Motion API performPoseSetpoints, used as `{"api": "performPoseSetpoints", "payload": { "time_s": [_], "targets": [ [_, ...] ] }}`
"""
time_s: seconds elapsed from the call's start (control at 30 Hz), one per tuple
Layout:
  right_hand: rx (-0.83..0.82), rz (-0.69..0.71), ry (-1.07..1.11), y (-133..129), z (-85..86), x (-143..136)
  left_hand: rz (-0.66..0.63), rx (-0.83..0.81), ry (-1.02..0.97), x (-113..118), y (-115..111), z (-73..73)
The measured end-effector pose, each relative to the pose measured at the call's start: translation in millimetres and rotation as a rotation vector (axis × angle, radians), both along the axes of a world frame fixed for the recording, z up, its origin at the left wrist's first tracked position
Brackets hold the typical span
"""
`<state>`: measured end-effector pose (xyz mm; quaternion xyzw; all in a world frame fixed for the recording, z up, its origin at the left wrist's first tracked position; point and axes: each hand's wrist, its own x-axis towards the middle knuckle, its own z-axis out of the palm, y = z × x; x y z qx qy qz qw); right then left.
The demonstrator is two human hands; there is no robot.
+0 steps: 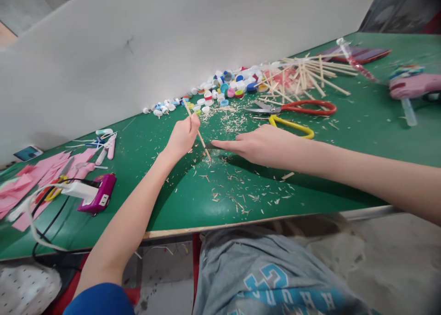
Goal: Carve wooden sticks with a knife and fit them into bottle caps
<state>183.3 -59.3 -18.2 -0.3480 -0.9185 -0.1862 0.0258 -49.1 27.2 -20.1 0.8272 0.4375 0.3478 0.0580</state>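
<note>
My left hand [183,135] is closed around a thin wooden stick [202,140], which slants down to the right toward the tabletop. My right hand [263,144] is wrapped around a knife, its index finger stretched along the back. Only the dark blade [214,146] shows, lying against the stick near its lower end; the handle is hidden in my palm. Pale wood shavings [237,200] are scattered below and beyond both hands. Just past my right hand lie scissors with red handles [310,107] and a yellow-handled pair [292,127].
Many bottle caps [223,87] and a pile of wooden sticks [310,74] lie along the white partition [206,30]. A pink glue gun [409,85] is at the right. A purple power adapter [101,195] with cables and pink sheets [44,168] occupy the left of the green table [158,214].
</note>
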Motion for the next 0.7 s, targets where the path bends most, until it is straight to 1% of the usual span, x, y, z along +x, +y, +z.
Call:
{"api": "performPoseSetpoints", "payload": {
  "time_s": [0.13,0.27,0.47,0.7],
  "targets": [
    [-0.076,-0.014,-0.103,-4.5,0.9,-9.2,-0.023,0.035,0.011,8.5,-8.9,1.7],
    [-0.072,-0.021,-0.129,-4.1,2.0,-14.3,-0.038,0.063,0.031,10.8,-14.0,3.9],
    [0.063,-0.086,-0.046,-2.7,2.5,-8.7,-0.015,0.096,0.033,1.6,-5.8,0.5],
    [0.126,-0.102,-0.042,-10.3,7.1,-12.4,-0.014,0.105,0.052,3.1,-7.7,0.2]
  ]
}}
